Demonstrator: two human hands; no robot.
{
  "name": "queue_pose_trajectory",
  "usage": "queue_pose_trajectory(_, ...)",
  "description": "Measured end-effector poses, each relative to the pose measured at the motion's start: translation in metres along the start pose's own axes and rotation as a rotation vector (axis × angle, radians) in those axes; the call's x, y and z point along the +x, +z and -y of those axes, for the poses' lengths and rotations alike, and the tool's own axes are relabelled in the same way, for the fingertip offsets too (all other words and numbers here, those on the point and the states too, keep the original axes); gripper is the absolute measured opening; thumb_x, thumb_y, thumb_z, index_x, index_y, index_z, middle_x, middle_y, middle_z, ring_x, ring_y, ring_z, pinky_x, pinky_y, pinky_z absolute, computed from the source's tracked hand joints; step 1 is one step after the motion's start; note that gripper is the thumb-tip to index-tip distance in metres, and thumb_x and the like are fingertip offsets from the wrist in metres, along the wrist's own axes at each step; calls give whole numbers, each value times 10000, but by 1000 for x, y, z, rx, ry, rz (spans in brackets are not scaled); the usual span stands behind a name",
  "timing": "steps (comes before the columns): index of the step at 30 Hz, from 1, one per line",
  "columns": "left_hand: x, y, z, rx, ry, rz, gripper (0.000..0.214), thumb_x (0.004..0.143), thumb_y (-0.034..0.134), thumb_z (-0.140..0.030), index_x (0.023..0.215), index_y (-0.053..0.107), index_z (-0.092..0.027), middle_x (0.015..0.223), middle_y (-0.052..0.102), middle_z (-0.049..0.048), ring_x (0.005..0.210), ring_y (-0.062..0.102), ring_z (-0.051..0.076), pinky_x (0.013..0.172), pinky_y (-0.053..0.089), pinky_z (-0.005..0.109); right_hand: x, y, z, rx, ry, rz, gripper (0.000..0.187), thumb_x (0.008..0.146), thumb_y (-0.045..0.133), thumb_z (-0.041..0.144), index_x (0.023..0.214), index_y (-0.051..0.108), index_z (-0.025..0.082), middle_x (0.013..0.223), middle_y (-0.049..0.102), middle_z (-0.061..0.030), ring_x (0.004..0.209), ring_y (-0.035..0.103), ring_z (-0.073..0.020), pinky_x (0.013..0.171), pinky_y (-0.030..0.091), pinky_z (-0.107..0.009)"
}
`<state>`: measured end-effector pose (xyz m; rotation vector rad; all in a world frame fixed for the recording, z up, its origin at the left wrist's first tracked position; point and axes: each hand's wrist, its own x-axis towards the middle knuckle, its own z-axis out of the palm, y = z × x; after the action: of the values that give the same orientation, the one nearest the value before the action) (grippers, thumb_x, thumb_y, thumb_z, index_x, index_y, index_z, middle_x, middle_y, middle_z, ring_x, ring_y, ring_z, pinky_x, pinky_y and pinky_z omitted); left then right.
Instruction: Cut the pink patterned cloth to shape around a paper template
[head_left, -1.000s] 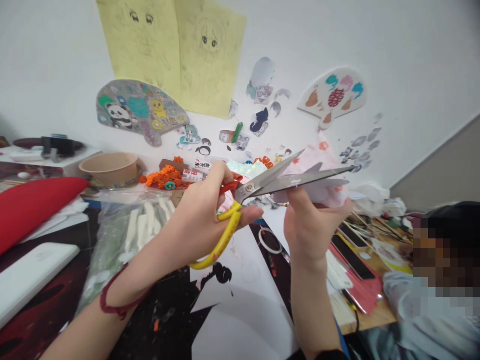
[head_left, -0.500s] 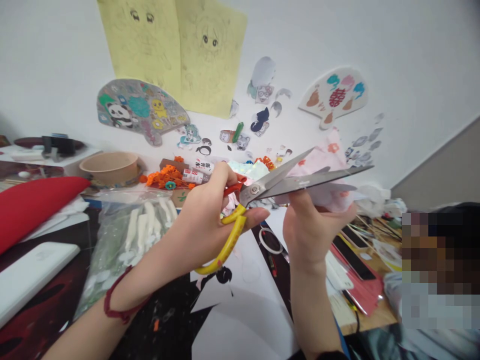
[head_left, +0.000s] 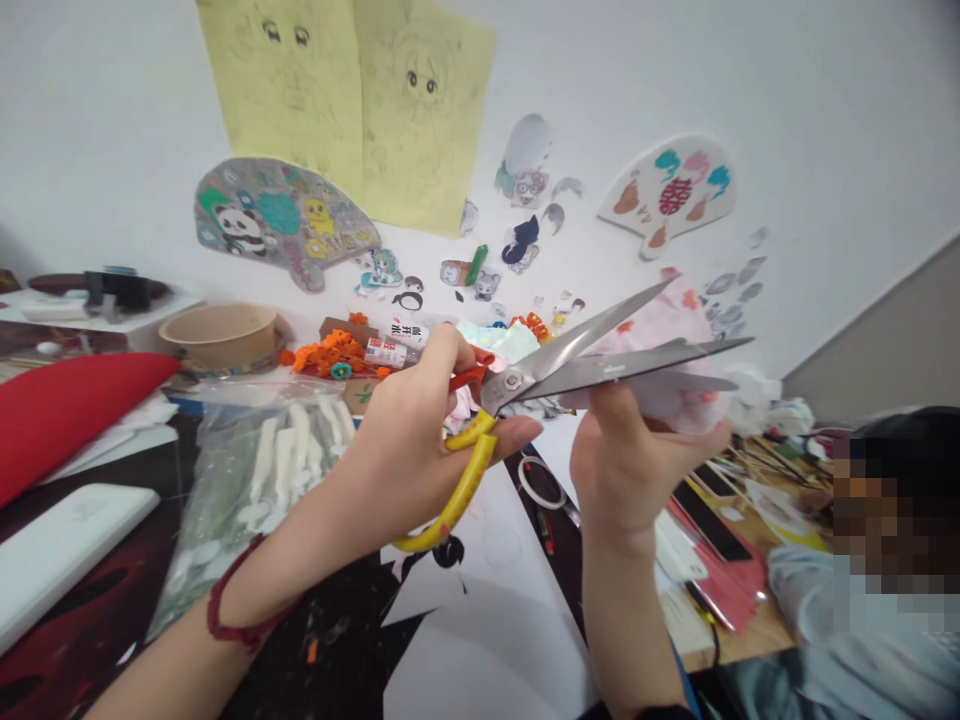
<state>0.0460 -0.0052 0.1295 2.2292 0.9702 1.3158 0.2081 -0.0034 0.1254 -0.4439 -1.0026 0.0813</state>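
Note:
My left hand (head_left: 409, 430), with a dark red cord bracelet on its wrist, grips a large pair of scissors (head_left: 559, 374) by red and yellow handles. The metal blades stand apart and point right. Thin pink cloth (head_left: 688, 308) with orange-red flower shapes is at the blades, partly hidden behind them. From below, my right hand (head_left: 626, 465) holds the cloth, its thumb up against the lower blade and its other fingers largely hidden. Both hands are raised above the table.
White paper (head_left: 487, 640) lies below my hands on the dark table. On the left are a clear bag (head_left: 225, 480) of cream-coloured pieces and a white box (head_left: 75, 550). A phone (head_left: 709, 515) lies to the right, near another person (head_left: 892, 520). Paper fans hang on the wall.
My right hand and the pink cloth have shifted slightly right. More of the upper blade now shows in front of the cloth. My left hand has barely moved.

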Motion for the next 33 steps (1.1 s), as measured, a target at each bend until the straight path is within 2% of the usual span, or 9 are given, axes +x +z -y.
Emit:
queue_pose_trajectory(7, 1, -1, -1, -17, 4, 0, 338, 877, 660, -437, 908, 398, -227, 761, 509, -37, 635, 438, 126, 590, 349, 291, 0, 1, 1, -16, -14, -4, 157, 704, 860, 151, 816, 776, 223, 733, 765, 28, 704, 777, -176, 723, 677, -323)
queue_pose_trajectory(14, 0, 2, -1, -77, -2, 34, 330, 904, 646, -434, 907, 384, -235, 756, 484, -50, 633, 433, 123, 597, 335, 299, -1, 1, 0, 5, -9, -6, 207, 694, 870, 162, 865, 782, 239, 746, 773, 29, 721, 785, -193, 707, 690, -353)
queue_pose_trajectory(24, -1, 0, -1, -44, -28, 37, 355, 896, 615, -487, 907, 359, -241, 739, 427, -49, 607, 380, 129, 573, 312, 304, -2, 2, 3, 38, 5, -4, 187, 701, 851, 109, 827, 778, 226, 753, 768, 29, 725, 785, -163, 735, 678, -288)
queue_pose_trajectory(28, -2, 0, -1, -25, -6, 33, 341, 901, 614, -468, 904, 364, -236, 742, 445, -51, 606, 400, 125, 576, 326, 303, -1, 2, 2, -8, 2, -36, 183, 677, 877, 153, 801, 750, 198, 712, 748, 34, 668, 763, -157, 677, 670, -286)
queue_pose_trajectory(33, -1, 1, -1, -9, 2, 28, 319, 911, 623, -433, 898, 375, -233, 732, 450, -59, 606, 414, 120, 574, 334, 296, 0, 2, 1, 30, -16, -63, 203, 653, 874, 107, 791, 752, 192, 681, 744, 44, 577, 722, -129, 602, 638, -248)
